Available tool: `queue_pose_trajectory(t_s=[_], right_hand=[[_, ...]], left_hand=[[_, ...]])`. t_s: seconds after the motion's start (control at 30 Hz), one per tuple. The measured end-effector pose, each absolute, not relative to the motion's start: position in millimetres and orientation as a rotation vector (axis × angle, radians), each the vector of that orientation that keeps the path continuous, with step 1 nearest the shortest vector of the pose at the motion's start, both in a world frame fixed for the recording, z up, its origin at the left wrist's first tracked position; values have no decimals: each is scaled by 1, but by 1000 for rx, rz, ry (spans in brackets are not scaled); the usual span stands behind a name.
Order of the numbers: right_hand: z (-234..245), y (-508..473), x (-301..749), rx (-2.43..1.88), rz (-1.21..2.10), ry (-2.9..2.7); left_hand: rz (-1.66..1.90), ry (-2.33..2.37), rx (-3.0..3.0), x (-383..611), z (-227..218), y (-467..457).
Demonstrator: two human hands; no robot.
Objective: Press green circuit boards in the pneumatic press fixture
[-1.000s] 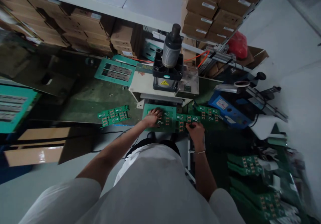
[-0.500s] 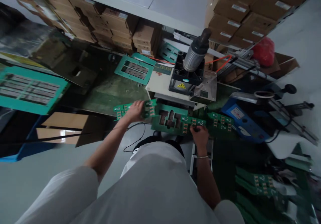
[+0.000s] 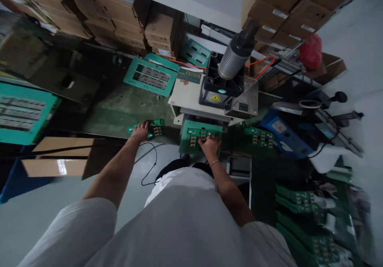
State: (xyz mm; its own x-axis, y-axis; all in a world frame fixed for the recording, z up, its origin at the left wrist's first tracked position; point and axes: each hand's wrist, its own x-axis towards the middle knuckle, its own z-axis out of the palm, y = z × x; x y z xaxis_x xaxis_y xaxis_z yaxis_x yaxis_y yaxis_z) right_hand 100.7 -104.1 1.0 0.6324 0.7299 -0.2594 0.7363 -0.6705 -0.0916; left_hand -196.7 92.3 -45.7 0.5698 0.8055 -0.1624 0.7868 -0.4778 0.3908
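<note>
My left hand (image 3: pixel 140 131) lies over the left part of a green circuit board (image 3: pixel 156 129) at the bench's front edge, its fingers curled on it. A second green circuit board (image 3: pixel 193 138) with copper-coloured patches sits over the light green fixture plate (image 3: pixel 183 144). My right hand (image 3: pixel 210 145) grips this board at its near right side; the fingertips are partly hidden. Behind the plate stands a press (image 3: pixel 220 87) with a ribbed cylinder on top. Another circuit board (image 3: pixel 261 137) rests on the bench to the right of the plate.
Green plates with cut-outs (image 3: pixel 152 76) lie left of the press. A blue device (image 3: pixel 283 133) stands at the right. Several stacked circuit boards (image 3: pixel 305 201) sit at the lower right. Cardboard boxes (image 3: pixel 160 31) line the back, and a black cable (image 3: pixel 155 161) hangs below the bench.
My left hand has moved left with its circuit board, away from the plate. My right hand has carried its board leftward, from the plate's right side onto the plate.
</note>
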Motion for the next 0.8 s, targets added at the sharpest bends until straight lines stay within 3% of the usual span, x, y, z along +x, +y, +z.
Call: queue_pose_trajectory(t_s=[0.17, 0.4, 0.6, 0.8], right_hand=[[-1, -102, 103, 2717, -422, 1359], [-4, -135, 163, 2533, -433, 1777], [-23, -162, 202, 2249, -471, 2069], [-48, -164, 204, 2466, -489, 2113]], left_hand=[[-7, 1120, 2442, -146, -49, 87], [-18, 437, 2584, -74, -51, 39], [-82, 402, 2627, -70, -60, 38], [-98, 492, 2609, -77, -66, 33]])
